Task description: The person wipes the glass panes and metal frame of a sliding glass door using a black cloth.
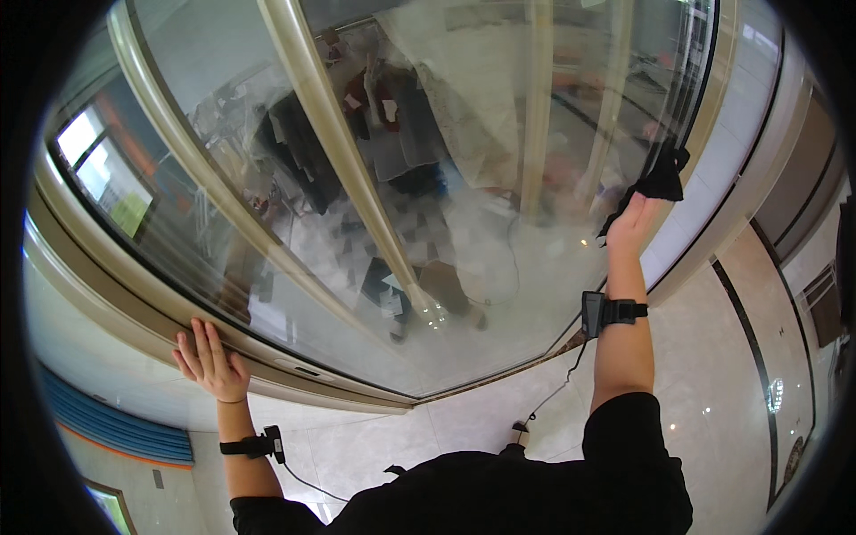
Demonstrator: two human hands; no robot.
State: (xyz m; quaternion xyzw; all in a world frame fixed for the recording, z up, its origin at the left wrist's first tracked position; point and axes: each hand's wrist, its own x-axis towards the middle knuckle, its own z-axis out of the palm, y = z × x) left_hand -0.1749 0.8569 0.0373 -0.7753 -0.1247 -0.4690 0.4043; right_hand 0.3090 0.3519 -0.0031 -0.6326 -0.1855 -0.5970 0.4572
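A large glass door panel (481, 281) in a pale metal frame fills the view before me. My left hand (210, 368) rests on the left frame stile (267, 371), fingers spread, holding nothing. Just beside it, a recessed latch (304, 369) is set into that stile. At the right side of the pane, my right hand (628, 224) presses a black cloth (659, 180) against the glass near the frame edge. Part of the cloth sits behind the fingers and palm. Hazy patches and reflections cover much of the pane.
Dark clothes (408, 114) hang beyond or reflect in the glass. A blue curtain (114, 421) is gathered at lower left. Pale floor tiles (689, 374) with a dark inlaid strip (742, 307) stretch to the right. Straps with cabled devices (595, 313) circle both forearms.
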